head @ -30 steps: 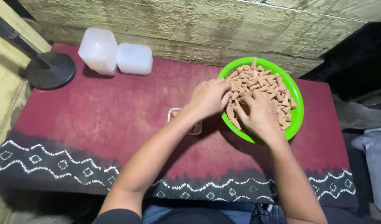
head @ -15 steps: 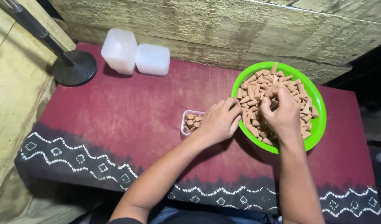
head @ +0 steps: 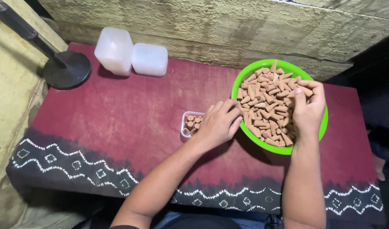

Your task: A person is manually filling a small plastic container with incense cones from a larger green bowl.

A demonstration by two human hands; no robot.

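here, left hand [head: 217, 125] cupped over small clear box [head: 191, 124] (part-filled), right hand [head: 308, 108] pinching tan cones [head: 266, 101], green bowl [head: 245, 76]

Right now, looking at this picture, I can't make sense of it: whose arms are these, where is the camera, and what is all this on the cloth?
There is no machine here: these are a person's two bare arms, filmed by a camera worn on their head and looking down. The left hand rests at a small clear container that holds a few brown cone-shaped pieces. The right hand lies in a green bowl heaped with the same brown cones and seems to pinch one; its grip is partly hidden. Everything sits on a dark red cloth with a white patterned border. At the back stand two empty white plastic tubs and a black round stand base.
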